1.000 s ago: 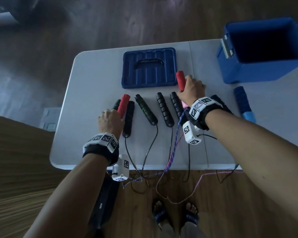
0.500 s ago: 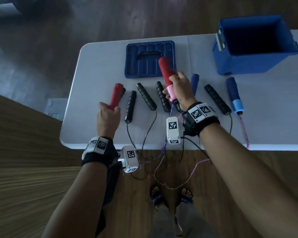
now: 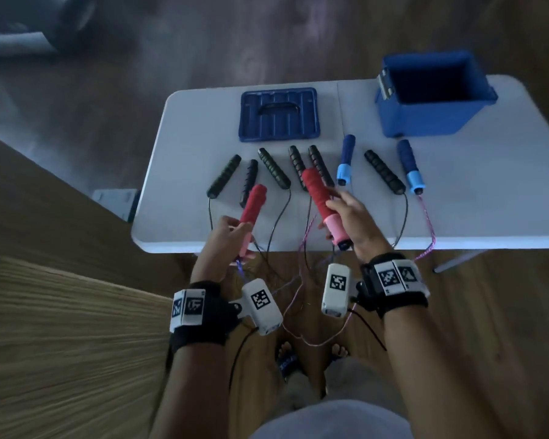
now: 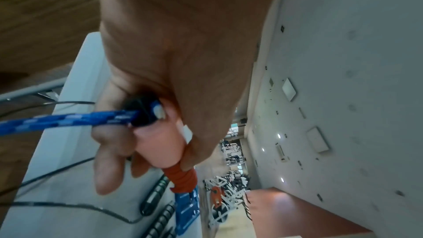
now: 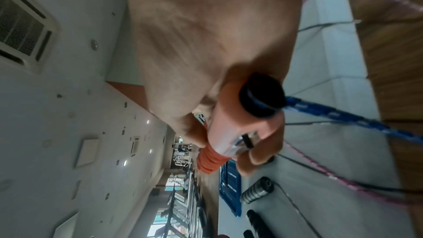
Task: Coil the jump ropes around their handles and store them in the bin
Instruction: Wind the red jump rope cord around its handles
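left hand and right hand each clasp a red handle above the tabletop near edge; rope apparently blue.

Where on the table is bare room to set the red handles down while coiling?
Bare patches of the table: left of the lid; right of the blue handle, below the bin. Crowded: the middle row of black handles, with cords over the near edge.

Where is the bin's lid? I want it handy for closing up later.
In the head view the lid lies flat at the table's far edge, left of the open blue bin, just beyond the black handles.
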